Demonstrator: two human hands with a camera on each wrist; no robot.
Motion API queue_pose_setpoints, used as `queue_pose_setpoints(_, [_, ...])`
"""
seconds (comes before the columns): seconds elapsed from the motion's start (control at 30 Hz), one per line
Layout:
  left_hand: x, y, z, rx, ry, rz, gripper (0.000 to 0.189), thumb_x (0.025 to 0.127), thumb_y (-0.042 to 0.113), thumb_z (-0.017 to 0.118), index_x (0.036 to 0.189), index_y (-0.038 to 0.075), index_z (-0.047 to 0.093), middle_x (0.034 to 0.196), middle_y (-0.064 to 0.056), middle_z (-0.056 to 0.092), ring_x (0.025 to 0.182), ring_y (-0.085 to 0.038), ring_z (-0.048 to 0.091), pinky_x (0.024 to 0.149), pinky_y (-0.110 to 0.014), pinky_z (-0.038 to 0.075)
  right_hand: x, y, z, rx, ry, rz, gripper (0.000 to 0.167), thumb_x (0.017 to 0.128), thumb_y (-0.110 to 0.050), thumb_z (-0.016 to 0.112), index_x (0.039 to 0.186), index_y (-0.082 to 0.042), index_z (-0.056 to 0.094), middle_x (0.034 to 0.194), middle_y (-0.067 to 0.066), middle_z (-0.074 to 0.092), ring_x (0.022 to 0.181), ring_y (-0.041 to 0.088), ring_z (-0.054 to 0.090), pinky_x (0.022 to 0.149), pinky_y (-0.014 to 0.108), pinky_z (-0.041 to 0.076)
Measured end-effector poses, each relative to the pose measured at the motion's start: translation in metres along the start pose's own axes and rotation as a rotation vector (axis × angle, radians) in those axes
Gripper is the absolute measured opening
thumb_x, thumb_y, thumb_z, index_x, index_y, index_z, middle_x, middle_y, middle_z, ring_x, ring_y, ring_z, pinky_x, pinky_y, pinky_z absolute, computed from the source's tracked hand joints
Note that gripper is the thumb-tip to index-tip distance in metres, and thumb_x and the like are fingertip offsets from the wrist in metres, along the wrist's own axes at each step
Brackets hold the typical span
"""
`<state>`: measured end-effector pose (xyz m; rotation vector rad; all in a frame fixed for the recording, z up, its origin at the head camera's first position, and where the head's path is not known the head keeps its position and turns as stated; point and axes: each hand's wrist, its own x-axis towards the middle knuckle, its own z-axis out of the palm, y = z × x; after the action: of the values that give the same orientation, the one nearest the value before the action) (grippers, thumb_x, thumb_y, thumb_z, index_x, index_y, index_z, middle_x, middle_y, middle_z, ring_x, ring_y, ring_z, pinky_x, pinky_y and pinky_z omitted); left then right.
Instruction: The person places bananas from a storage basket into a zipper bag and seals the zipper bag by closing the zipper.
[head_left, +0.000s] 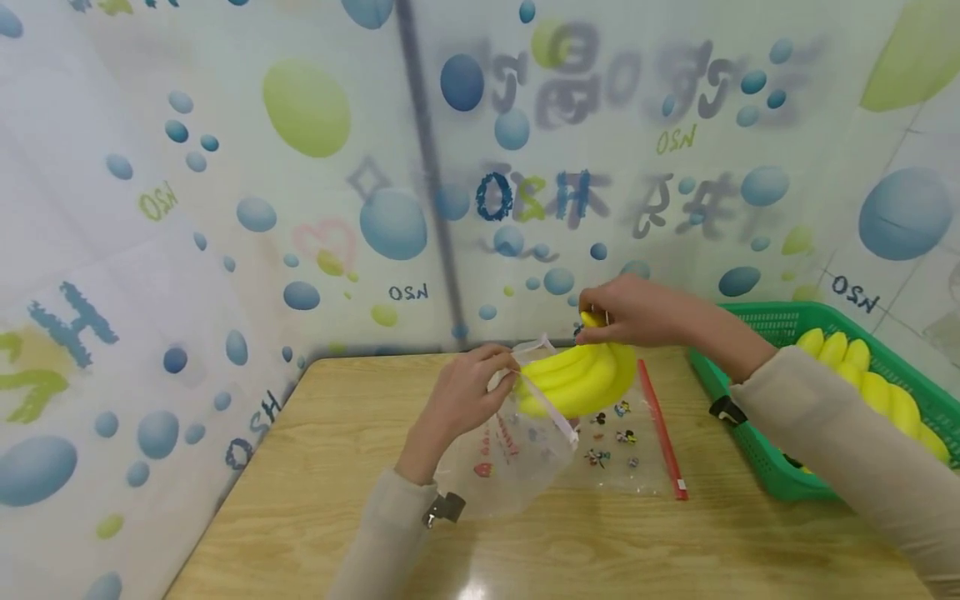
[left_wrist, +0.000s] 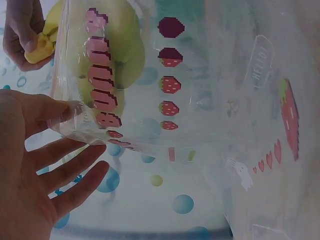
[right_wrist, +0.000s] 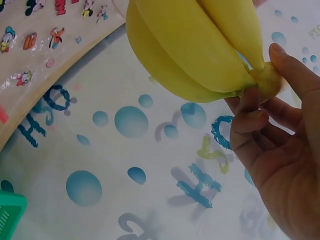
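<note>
A bunch of yellow bananas hangs over the table, tilted, its tips at the mouth of a clear zip bag. My right hand grips the bunch by its stem, also plain in the right wrist view, where the bananas hang from the curled fingers. At the bag's rim, my left hand pinches the plastic between thumb and forefinger; its other fingers are spread in the left wrist view. Strawberry prints and pink letters mark this bag, and the bananas show through it.
Flat on the wooden table lies a second clear bag with cartoon prints and a red slider strip. At the right stands a green basket holding more bananas. A patterned curtain hangs behind the table.
</note>
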<state>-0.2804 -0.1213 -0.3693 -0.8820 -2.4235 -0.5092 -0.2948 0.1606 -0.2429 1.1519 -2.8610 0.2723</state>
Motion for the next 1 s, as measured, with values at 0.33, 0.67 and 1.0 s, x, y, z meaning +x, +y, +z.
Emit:
queue_pose_setpoints(0.33, [0.003,-0.001,0.001,0.012,0.006,0.002,0.009,0.102,0.022,0.066,0.104,0.02,0.075,0.116,0.004,0.073,0.095,-0.015,0.071,0.077,-0.033,0.058,0.006,-0.003,0.023,0.063,0.008,-0.144,0.01,0.099,-0.025,0.071,0.107,-0.019,0.071,0.079,-0.006,0.066,0.064,0.009,0.051,0.063,0.026,0.048])
queue_pose_setpoints(0.67, [0.002,-0.002,0.002,0.014,0.032,-0.008,0.008,0.101,0.019,0.067,0.104,0.018,0.074,0.112,0.004,0.073,0.097,-0.015,0.07,0.081,-0.032,0.059,0.008,-0.004,0.041,0.14,-0.052,-0.095,0.021,0.086,-0.005,0.068,0.102,-0.019,0.071,0.079,-0.005,0.063,0.065,0.011,0.052,0.062,0.027,0.047])
queue_pose_setpoints(1.0, [0.001,-0.001,0.004,0.004,0.073,0.027,0.008,0.101,0.021,0.066,0.103,0.017,0.074,0.11,0.003,0.072,0.089,-0.015,0.068,0.07,-0.029,0.056,0.017,-0.008,0.062,0.267,-0.131,-0.148,0.02,0.094,-0.006,0.072,0.111,-0.017,0.071,0.088,-0.004,0.067,0.056,0.005,0.05,0.061,0.023,0.05])
